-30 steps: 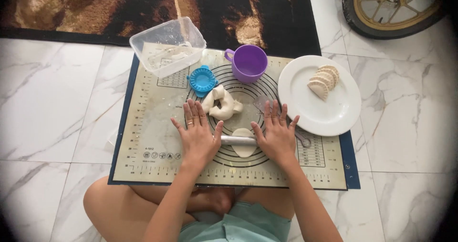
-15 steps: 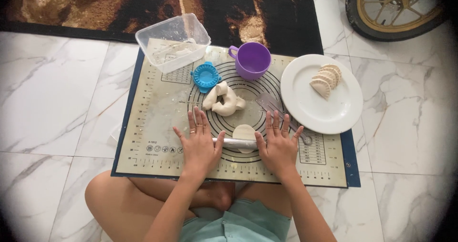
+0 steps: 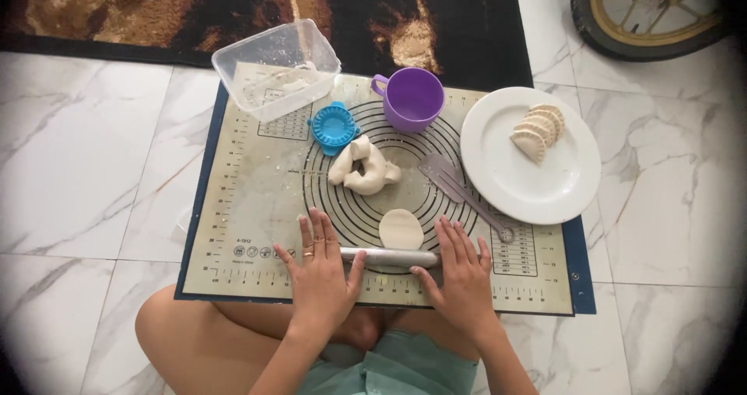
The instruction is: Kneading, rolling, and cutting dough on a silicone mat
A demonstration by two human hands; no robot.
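1. Pressing flat on the rolling pin (image 3: 389, 256), left hand (image 3: 319, 274): fingers spread wide, palm on the pin's left end.
2. Dough disc (image 3: 401, 228) lies just beyond the pin, between both sets of fingertips.
3. Right hand (image 3: 461, 274): fingers spread wide, palm on the pin's right end; metal scraper (image 3: 459, 190) just past its fingertips.

Under the hands, the rolling pin (image 3: 389, 256) looks like smooth, shiny metal. Just beyond it lies a matt, soft dough disc (image 3: 401, 229) on a matt, flexible baking mat (image 3: 249, 208). Farther off, the plate (image 3: 560, 185) is glossy white, the cup (image 3: 412, 99) smooth purple plastic.
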